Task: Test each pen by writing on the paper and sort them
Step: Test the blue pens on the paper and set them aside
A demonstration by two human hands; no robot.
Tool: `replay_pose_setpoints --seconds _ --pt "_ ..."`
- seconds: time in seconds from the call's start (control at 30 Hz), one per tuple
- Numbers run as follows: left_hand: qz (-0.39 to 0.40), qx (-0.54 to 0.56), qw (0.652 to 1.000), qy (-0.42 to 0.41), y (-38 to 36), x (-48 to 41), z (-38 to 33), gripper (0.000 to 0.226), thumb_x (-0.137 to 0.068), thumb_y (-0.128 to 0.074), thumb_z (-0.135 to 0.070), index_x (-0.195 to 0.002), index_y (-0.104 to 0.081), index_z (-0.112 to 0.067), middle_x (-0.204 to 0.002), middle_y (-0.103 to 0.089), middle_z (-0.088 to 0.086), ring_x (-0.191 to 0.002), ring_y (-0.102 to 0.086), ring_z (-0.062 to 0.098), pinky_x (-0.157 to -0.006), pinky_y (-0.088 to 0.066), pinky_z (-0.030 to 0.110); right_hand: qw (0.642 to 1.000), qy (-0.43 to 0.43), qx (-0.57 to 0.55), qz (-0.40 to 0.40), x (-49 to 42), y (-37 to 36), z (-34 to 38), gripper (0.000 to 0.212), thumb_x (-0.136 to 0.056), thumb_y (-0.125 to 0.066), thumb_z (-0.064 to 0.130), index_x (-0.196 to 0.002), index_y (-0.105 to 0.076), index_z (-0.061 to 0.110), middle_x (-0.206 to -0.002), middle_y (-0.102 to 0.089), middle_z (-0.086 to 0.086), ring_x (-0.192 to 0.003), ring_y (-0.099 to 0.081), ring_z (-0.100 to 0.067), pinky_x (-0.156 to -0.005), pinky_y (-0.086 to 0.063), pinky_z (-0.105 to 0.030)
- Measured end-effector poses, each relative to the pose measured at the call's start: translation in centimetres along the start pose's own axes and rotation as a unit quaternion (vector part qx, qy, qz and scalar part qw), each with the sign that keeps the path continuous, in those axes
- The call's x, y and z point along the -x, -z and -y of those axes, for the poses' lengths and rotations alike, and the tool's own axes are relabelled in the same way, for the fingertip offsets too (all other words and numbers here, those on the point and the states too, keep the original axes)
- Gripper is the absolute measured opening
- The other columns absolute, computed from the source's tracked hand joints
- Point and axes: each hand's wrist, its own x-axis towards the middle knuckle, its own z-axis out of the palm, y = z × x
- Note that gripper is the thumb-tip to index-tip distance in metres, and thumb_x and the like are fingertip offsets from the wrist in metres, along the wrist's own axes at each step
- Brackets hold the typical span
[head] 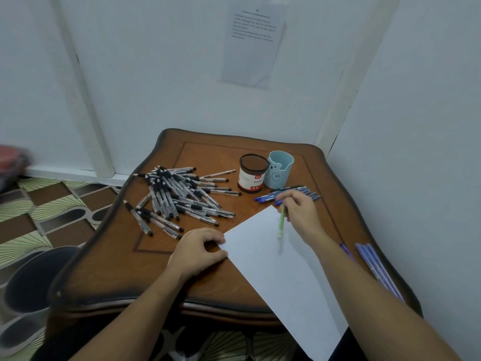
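head view: right hand (299, 212) grips a green pen (281, 222) near its top, tip pointing down over the far part of the paper (273, 277); whether the tip touches the sheet is too blurred to tell. left hand (197, 251) has curled fingers and thumb pinching the paper's left corner.

the step in hand looks like testing this pen. to do it well, i'd slide the grip lower toward the tip for control, keep the left hand pinning the corner so the sheet doesn't slip, and make a short firm stroke on the part backed by the table (117, 269), not the near end that hangs over the edge. the sheet looks blank, so sorting seems barely begun.

a big heap of black pens (179, 196) lies left of the sheet. a mesh cup (252, 173) and a blue cup (279, 169) stand side by side at the back, some blue pens (299, 192) just in front of them, more blue ones (374, 267) by the right edge. the table is dark carved wood, set in a corner of pale walls; a printed notice (253, 45) hangs above, and patterned tiles (39, 204) cover the floor to the left.
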Motion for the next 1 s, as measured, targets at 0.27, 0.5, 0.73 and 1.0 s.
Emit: replay_pose_setpoints --seconds 0.27,0.5,0.73,1.0 --pt "0.02 0.002 1.0 0.013 0.2 0.2 -0.3 0.031 -0.076 -0.078 -0.034 -0.106 -0.073 -0.03 -0.118 -0.062 -0.018 -0.098 -0.055 -0.001 -0.099 -0.044 0.034 0.978 -0.067 -0.154 0.125 4.7 -5.5 -0.7 0.032 -0.103 -0.046 0.036 -0.088 -0.063 0.014 -0.065 -0.064 -0.006 -0.06 -0.056 -0.013 -0.049 -0.039 -0.023" --pt "0.013 -0.004 1.0 0.007 0.2 0.2 -0.3 0.029 -0.078 -0.076 -0.028 -0.107 -0.073 -0.026 -0.119 -0.064 -0.015 -0.108 -0.053 0.0 -0.101 -0.041 0.029 0.986 -0.041 -0.087 0.138 6.4 -7.3 -1.7 0.013 -0.1 -0.045 0.014 -0.091 -0.054 0.017 -0.063 -0.06 -0.003 -0.064 -0.057 -0.011 -0.066 -0.047 -0.029" --pt "0.01 -0.012 1.0 0.002 0.3 0.1 -0.1 0.028 -0.082 -0.065 -0.012 -0.106 -0.074 -0.024 -0.118 -0.066 -0.012 -0.115 -0.053 0.003 -0.107 -0.036 0.027 0.995 0.011 -0.012 0.094 7.0 -7.5 -2.6 0.019 -0.091 -0.063 0.018 -0.076 -0.054 0.011 -0.063 -0.067 -0.001 -0.065 -0.063 -0.008 -0.07 -0.05 -0.025" --pt "0.005 -0.007 1.0 -0.001 0.2 0.0 0.0 0.028 -0.081 -0.065 -0.011 -0.103 -0.075 -0.025 -0.116 -0.067 -0.014 -0.112 -0.053 0.002 -0.105 -0.037 0.026 0.992 0.022 0.01 0.127 6.9 -7.6 -2.8 0.024 -0.087 -0.066 0.015 -0.072 -0.053 0.001 -0.055 -0.051 0.003 -0.058 -0.047 -0.006 -0.057 -0.038 -0.023"
